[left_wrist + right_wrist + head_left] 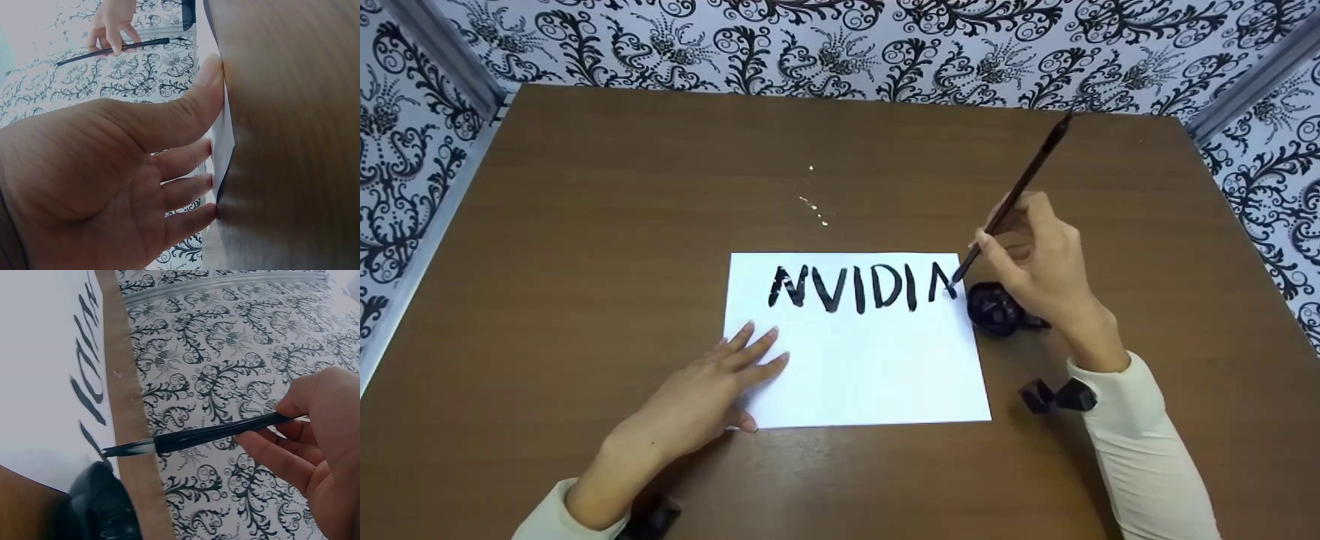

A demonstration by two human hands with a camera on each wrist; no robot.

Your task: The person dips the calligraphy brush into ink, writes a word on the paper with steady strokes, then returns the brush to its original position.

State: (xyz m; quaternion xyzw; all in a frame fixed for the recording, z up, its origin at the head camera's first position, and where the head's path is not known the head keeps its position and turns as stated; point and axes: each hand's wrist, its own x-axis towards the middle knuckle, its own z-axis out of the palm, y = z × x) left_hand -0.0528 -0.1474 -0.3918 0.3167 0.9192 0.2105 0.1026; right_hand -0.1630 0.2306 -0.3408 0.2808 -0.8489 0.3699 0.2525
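Note:
A white sheet of paper [870, 360] lies on the brown table with black painted letters [840, 289] reading NVIDI, followed by a peaked stroke at the right edge. My right hand [1046, 255] pinches a dark paintbrush [1030, 171] between thumb and fingers. In the right wrist view the brush's dark tip meets the slanting last stroke [90, 439]. At the paper's lower left, my left hand [712, 397] rests with fingers spread, its thumb at the bottom edge. The left wrist view shows those fingertips [207, 183] against the sheet.
A round black pot [994, 309] stands right beside the paper, under the right hand. Small pale flecks [814, 207] dot the table [585, 225] beyond the sheet. Black-and-white patterned fabric [840, 52] surrounds the table's far and side edges.

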